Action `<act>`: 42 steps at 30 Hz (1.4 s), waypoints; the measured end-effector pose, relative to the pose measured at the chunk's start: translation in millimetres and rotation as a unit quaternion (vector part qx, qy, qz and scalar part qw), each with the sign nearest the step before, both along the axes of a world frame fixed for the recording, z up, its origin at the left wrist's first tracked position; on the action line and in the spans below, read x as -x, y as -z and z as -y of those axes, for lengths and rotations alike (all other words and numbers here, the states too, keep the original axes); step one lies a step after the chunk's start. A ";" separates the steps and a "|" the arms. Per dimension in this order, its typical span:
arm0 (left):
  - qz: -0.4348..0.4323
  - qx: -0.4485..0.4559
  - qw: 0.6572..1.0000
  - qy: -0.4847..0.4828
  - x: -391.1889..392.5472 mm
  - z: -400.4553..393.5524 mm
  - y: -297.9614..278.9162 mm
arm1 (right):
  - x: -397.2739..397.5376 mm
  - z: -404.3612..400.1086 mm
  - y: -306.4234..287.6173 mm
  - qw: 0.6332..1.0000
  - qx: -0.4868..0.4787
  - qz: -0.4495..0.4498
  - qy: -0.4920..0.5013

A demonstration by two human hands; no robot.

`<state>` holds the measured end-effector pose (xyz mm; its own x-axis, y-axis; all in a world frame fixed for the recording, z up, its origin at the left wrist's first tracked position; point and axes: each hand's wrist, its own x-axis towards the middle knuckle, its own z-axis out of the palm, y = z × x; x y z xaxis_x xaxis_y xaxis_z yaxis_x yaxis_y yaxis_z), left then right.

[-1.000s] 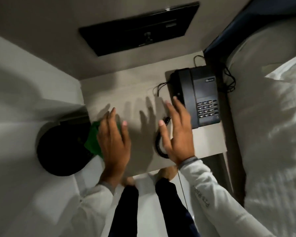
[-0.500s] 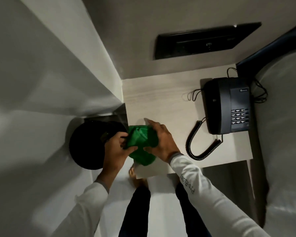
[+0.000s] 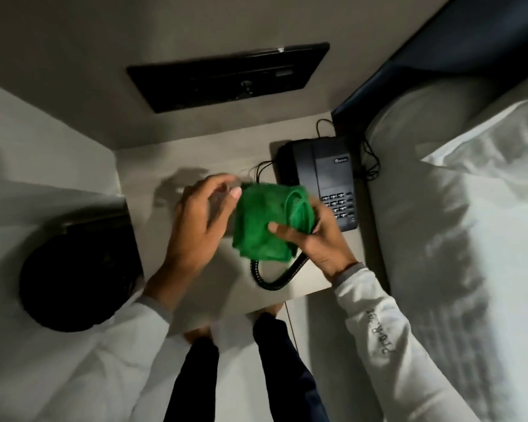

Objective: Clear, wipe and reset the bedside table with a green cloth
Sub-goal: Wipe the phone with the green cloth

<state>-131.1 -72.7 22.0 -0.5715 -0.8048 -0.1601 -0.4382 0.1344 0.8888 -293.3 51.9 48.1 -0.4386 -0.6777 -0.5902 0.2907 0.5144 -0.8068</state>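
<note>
Head view: the green cloth (image 3: 264, 225) sits bunched at frame centre, held above the bedside table (image 3: 192, 161). The right hand (image 3: 319, 240) grips its right side, thumb pressed on the front fold. The left hand (image 3: 200, 219) is at the cloth's left edge, fingers loosely curled and motion-blurred; whether it pinches the cloth cannot be told. A black telephone (image 3: 326, 178) stands on the table at centre right, its coiled cord (image 3: 275, 281) looping below the cloth. A round black bin (image 3: 77, 278) sits at lower left; its contents are not discernible.

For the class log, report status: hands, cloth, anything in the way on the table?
Right hand grips green cloth; left hand open beside it. Cloth bunched above bedside table. Telephone and coiled cord on table.
</note>
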 end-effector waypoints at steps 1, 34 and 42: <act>0.022 0.040 0.999 -0.006 8.3 -1.5 7.6 | 13.4 -0.3 -3.0 0.996 0.008 -0.081 0.028; 0.336 0.250 0.880 0.224 76.0 -7.4 99.2 | -18.5 -123.8 75.0 0.821 -0.103 -0.528 -0.188; 0.235 0.373 0.874 0.205 81.8 -17.0 65.9 | 50.9 -75.3 39.3 0.850 -0.009 -0.522 0.064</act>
<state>-212.9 -55.7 -43.9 -0.8481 -0.5291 0.0272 -0.5109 0.8304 0.2224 -344.2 127.2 8.7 -0.7992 -0.5802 0.1572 -0.5252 0.5468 -0.6520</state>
